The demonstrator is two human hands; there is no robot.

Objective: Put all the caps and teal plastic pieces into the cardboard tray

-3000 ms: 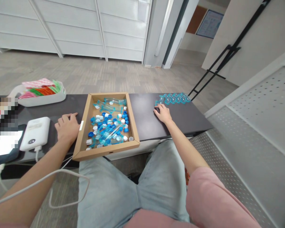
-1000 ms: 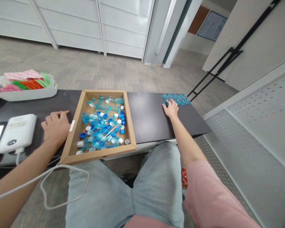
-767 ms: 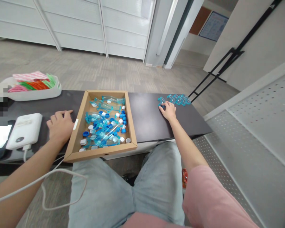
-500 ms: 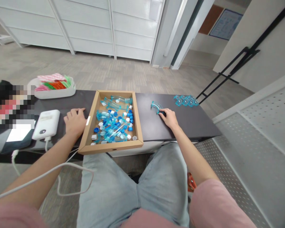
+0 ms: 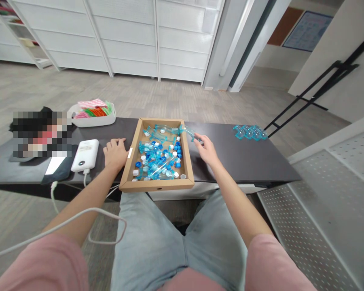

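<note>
My right hand [image 5: 207, 150] grips one end of a curved, clear light-blue plastic piece [image 5: 188, 131]. The piece's other end reaches over the right wall of a shallow cardboard box [image 5: 188, 163]. Inside the box lie more clear blue curved pieces [image 5: 160, 136], mixed with small blue caps [image 5: 178, 148] and white hexagonal caps [image 5: 183, 176]. To the left of the box my left hand [image 5: 115, 153] lies on the dark table with its fingers spread, holding nothing.
Several matching curved pieces [image 5: 250, 132] sit in a row at the table's right end. On the left are a white power bank [image 5: 85, 155] with a cable, a phone-like dark device [image 5: 58, 165] and a white basket [image 5: 94, 121] of colourful items. A perforated panel [image 5: 315, 202] stands at right.
My right hand has carried the curved blue piece left, from above the table to the box's right edge. My left hand stays beside the box. The view has shifted slightly.
</note>
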